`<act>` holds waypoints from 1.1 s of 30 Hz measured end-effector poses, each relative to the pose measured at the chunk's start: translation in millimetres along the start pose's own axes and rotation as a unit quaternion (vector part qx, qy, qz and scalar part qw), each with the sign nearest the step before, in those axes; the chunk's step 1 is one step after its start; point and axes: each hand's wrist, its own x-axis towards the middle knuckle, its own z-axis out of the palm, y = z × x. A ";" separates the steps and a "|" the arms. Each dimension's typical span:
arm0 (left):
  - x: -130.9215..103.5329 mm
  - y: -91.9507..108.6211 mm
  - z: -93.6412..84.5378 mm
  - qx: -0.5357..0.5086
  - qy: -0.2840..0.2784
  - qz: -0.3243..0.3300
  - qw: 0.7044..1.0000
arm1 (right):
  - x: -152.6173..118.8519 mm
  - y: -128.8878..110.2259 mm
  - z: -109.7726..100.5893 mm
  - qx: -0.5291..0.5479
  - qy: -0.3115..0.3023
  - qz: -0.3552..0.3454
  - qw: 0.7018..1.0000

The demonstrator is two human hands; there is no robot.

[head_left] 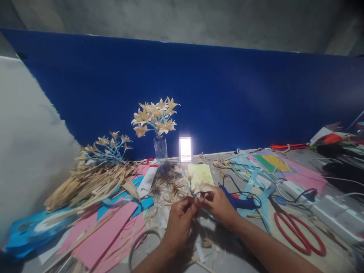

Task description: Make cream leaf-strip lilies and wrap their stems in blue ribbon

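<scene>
My left hand (181, 217) and my right hand (218, 204) meet at the middle of the cluttered table, fingertips pinched together. Between them is a small pale husk flower (201, 188), its petals showing above the fingers. Its lower part is hidden by my fingertips. Just behind it lies a yellow paper pad (200, 174). A blue glue gun (241, 199) with a dark cord rests beside my right hand. Beyond my hands, a clear bottle (160, 151) holds several finished husk flowers (157, 115) on light-blue stems.
Dried husks (93, 184) and more blue-stemmed flowers (109, 146) lie left, near pink paper (105, 235) and a blue tape dispenser (36, 231). Red-handled scissors (300, 231) and a white power strip (327, 212) lie right. A bright phone screen (185, 149) stands against the blue panel (216, 94).
</scene>
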 end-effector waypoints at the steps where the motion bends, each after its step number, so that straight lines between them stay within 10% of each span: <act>1: 0.4 -1.0 0.1 -0.038 -0.017 -0.029 0.999 | 0.9 1.2 -1.0 0.038 -0.031 0.024 0.998; 8: 2.7 -11.6 -11.7 -0.223 -0.223 -0.172 0.933 | 1.7 4.7 -2.4 0.204 -0.142 0.096 0.964; 13: 4.3 -10.3 -9.3 -0.206 -0.139 -0.171 0.953 | 5.4 6.2 -3.2 0.194 -0.026 0.023 0.980; 19: 0.8 -8.5 -1.7 0.026 0.026 -0.079 0.996 | -2.2 8.4 4.5 -0.078 0.114 -0.076 0.987; 23: -0.3 -9.5 -2.5 0.120 0.034 -0.010 0.992 | -2.8 9.9 5.4 -0.118 0.150 -0.068 0.979; 29: 4.9 -5.3 -9.1 -0.073 -0.080 -0.122 0.987 | 3.0 -2.7 -8.1 0.095 -0.071 0.028 0.993; 33: 5.4 -4.0 -8.5 -0.165 -0.111 -0.176 0.964 | 3.6 -7.9 -13.8 0.101 -0.107 0.028 0.989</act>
